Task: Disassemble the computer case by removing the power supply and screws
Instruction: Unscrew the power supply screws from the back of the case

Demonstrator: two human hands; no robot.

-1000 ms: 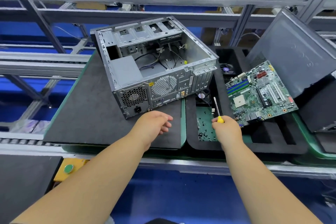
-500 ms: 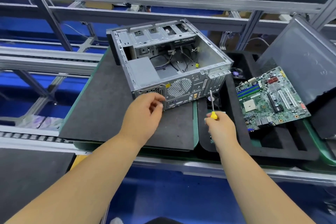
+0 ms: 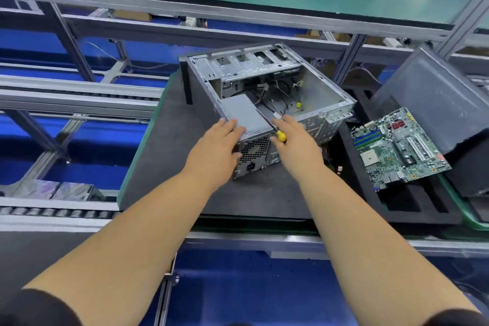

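The left hand [image 3: 221, 147] lies flat on the near left corner of the power supply [image 3: 244, 116], its fingers straight and spread over the grey top, the thumb down against the perforated rear face beside the fan grille. The right hand [image 3: 293, 140] reaches in just beside it, fingers stretched forward over the right edge of the same unit while it grips a screwdriver [image 3: 275, 128] whose yellow handle shows between thumb and palm; the dark shaft runs forward and left along the seam between the unit and the case floor. The power supply sits inside the computer case [image 3: 312, 98], in its near left corner, right under both hands, with its socket and vent facing the person. The case lies on its side with the open face up on a dark foam pad [image 3: 164, 167] that spreads below and to the left of the left hand. Beyond the fingertips, loose cables [image 3: 284, 99] with small yellow plugs trail across the case floor, and farther off stands the drive cage [image 3: 246, 63]. To the right of the right hand, well apart from the case, a green motherboard [image 3: 397, 148] rests tilted on a black foam tray [image 3: 412, 209], and behind it leans a grey side panel [image 3: 434, 103]. The pad and tray stand on a counter [image 3: 238, 239] with a metal front rail that crosses under both forearms.
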